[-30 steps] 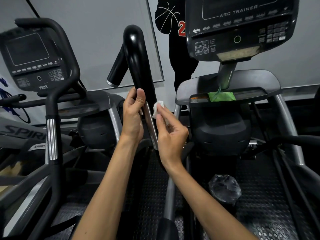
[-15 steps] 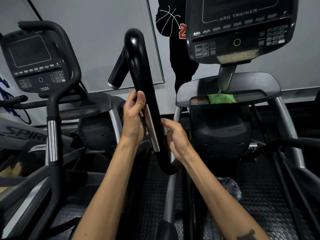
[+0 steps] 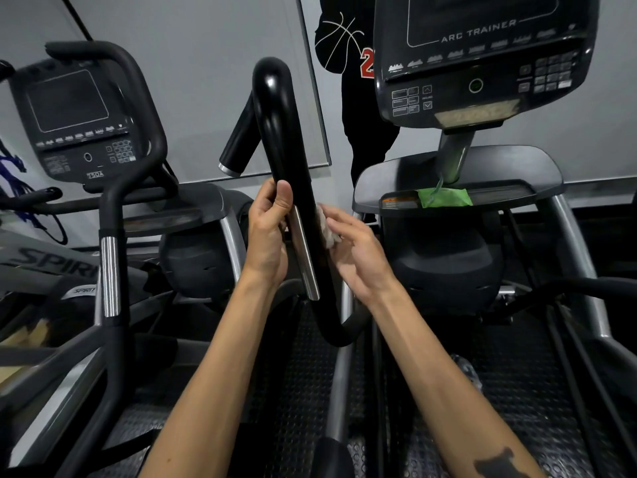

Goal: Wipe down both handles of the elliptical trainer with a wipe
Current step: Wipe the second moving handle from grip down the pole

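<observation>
A black curved handle [image 3: 281, 125] of the trainer rises in the middle of the view, with a silver contact strip [image 3: 305, 257] low on its near side. My left hand [image 3: 269, 236] grips the handle from the left, thumb up along the front. My right hand [image 3: 355, 253] presses a crumpled white wipe [image 3: 327, 231] against the handle's right side, fingers curled round the wipe. The trainer's other handle is out of sight.
The Arc Trainer console [image 3: 482, 60] hangs at upper right above a tray [image 3: 389, 181] holding a green wipe packet [image 3: 444, 197]. A second machine with its own console [image 3: 79, 122] and black handlebar [image 3: 110, 270] stands at left. A person in black [image 3: 358, 98] stands behind.
My right hand went down behind the handle with the wipe hidden, then came back up its right side, where the wipe shows again. My left hand has kept its grip.
</observation>
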Motion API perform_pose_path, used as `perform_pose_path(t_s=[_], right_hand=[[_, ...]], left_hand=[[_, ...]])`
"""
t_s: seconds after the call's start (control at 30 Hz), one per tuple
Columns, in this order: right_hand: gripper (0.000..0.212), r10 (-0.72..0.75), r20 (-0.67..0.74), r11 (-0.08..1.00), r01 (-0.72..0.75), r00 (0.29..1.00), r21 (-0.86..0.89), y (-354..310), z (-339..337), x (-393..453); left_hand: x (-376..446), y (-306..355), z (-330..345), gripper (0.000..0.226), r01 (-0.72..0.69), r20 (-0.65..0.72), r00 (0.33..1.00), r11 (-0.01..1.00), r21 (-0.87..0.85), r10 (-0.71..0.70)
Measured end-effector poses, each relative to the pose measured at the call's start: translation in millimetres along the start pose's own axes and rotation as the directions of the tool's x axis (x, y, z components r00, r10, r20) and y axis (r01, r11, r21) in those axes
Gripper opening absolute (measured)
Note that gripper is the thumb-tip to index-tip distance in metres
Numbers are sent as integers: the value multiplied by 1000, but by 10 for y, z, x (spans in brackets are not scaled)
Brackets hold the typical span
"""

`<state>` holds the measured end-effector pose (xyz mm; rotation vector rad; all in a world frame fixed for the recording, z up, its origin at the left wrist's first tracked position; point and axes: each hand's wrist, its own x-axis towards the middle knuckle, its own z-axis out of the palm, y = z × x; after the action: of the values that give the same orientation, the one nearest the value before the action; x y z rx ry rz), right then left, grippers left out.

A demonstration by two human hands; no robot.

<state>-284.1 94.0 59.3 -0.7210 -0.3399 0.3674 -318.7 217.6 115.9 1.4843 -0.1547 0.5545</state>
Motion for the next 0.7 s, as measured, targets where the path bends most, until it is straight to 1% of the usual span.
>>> perform_pose_path(t_s=[0.07,0.13,0.2,0.23,0.3,0.33,0.37,0.4,0.43,0.47,0.5,0.53,0.63,0.7], right_hand=[[33,-47,-15,999,48,999,18,69,-8,-140],[33,-22,-89,1000,22,996,10,167,-84,-259],[34,12,-151,999,-18,988,-39,199,-121,-263],[34,3,-171,998,-14,985,-64,177,-91,-234],[32,-63,-189,996,50,980,-76,118,63,-181],[32,-126,-187,990,111,974,-90,109,160,-193],[33,-214,-179,971,189,960,-146,130,236,-233],[35,-313,-159,932,271,936,-240,180,272,-287],[37,-395,-130,876,331,910,-350,259,268,-348],[38,-447,-108,821,360,888,-442,349,218,-406],[38,-469,-110,786,358,876,-504,429,145,-445],[38,-470,-133,776,337,872,-534,480,85,-460],[34,-447,-227,804,277,865,-527,470,120,-420],[34,-516,-227,764,324,826,-559,431,280,-424]], left_hand=[[1,-5,0,33,7,3,1000,1000,-7,-6],[-1,-4,12,31,7,-10,1000,1000,-9,-7],[-8,-4,18,29,7,-17,1000,1000,-7,-7],[-10,-5,21,27,10,-16,1000,1000,-5,-10],[-9,-9,20,24,21,-12,1000,1000,-14,-21],[-8,-7,21,23,24,-14,1000,999,-26,-25],[-7,-3,25,23,25,-19,999,999,-40,-26],[-9,4,32,22,24,-24,999,998,-55,-26],[-14,9,41,22,22,-24,999,998,-64,-24],[-21,16,56,23,20,-24,999,998,-62,-22],[-26,17,65,24,18,-25,1000,999,-51,-19],[-27,18,67,25,17,-26,999,999,-37,-18],[-28,1,67,23,14,-38,999,999,-42,-16],[-29,2,87,27,18,-40,999,997,-78,-21]])
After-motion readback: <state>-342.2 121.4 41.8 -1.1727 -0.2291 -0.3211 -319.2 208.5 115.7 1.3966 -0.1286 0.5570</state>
